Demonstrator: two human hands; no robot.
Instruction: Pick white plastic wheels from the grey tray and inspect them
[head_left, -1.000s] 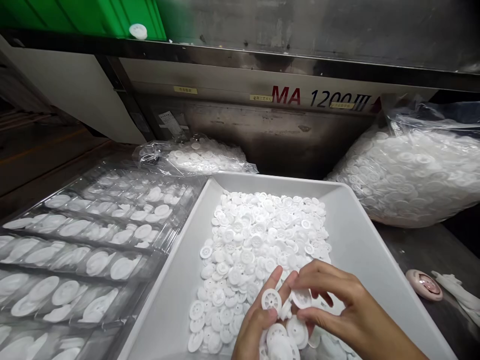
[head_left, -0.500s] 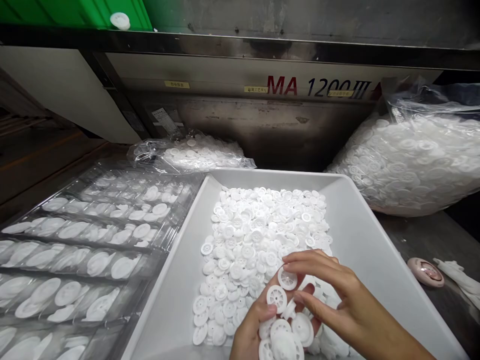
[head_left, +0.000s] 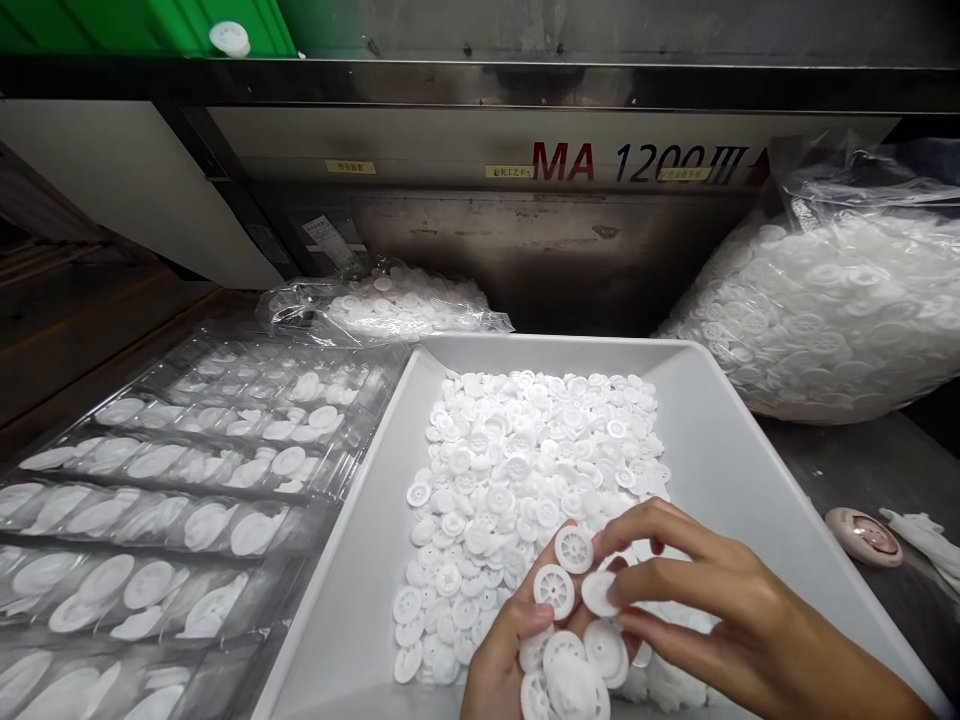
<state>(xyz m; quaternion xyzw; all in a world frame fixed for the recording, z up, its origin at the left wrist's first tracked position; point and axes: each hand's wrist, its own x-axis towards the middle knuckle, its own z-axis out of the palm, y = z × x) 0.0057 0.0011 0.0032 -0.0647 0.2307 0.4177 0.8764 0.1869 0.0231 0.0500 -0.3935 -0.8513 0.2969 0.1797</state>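
My left hand is cupped, palm up, around a handful of small white plastic wheels, some with spoked faces showing. Its thumb presses on the edge of one of them. Over that palm, my right hand pinches a single white plastic wheel, its smooth side towards me, between fingers and thumb. Both hands are above the near right part of a grey bin. A thick layer of loose white wheels covers much of its floor; my hands hide part of it.
Clear compartment trays holding white parts lie left of the bin. A plastic bag of wheels sits behind it, and a large full bag stands at right. A pink oval object and white gloves lie below that bag.
My right fingers have drawn back slightly to the right and turned one wheel so that its flat face shows. My left hand stays nearly in place with its handful.
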